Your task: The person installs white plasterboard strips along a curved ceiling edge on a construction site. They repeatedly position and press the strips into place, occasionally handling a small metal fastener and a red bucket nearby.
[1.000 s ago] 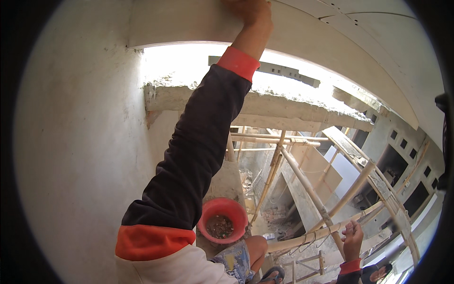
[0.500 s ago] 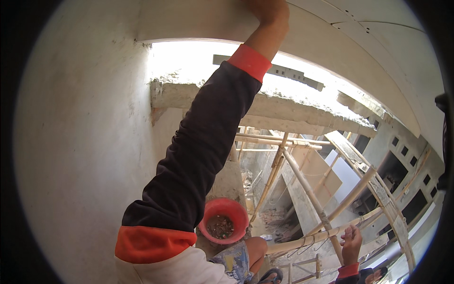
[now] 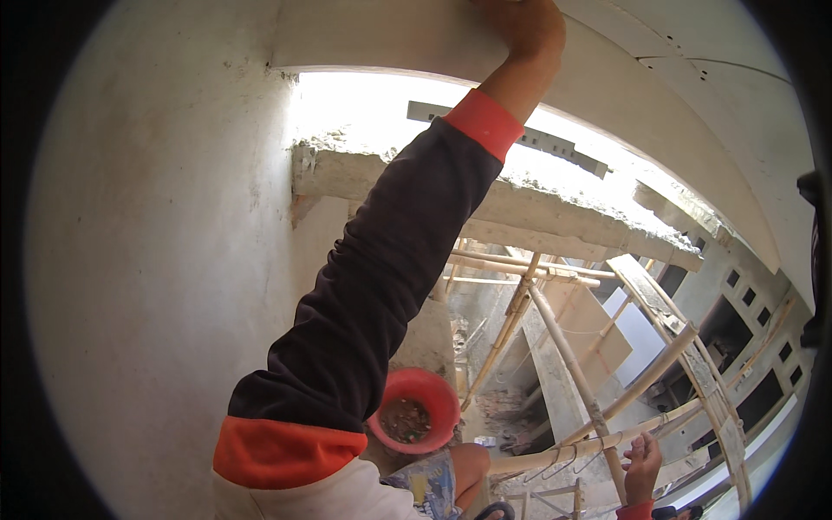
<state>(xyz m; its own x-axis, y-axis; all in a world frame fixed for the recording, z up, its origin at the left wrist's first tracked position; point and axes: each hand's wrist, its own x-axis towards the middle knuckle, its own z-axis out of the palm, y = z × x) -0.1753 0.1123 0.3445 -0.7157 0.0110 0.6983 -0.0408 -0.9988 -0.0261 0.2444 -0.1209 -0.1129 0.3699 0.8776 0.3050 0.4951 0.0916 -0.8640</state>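
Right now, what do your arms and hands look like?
The left sleeve is dark, with a red cuff and an orange band near the shoulder. The right cuff is red too. The right hand and visible left hand look bare.

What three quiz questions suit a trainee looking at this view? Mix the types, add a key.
1. True or false: the left grip is higher in the picture than the right grip.
2. Multiple choice: what colour is the round basin? A) blue B) red C) green
3. Short answer: can you see the whole left grip against the pale panel, and why or why not?

Key:
1. True.
2. B.
3. No; the picture's upper edge cuts it off.
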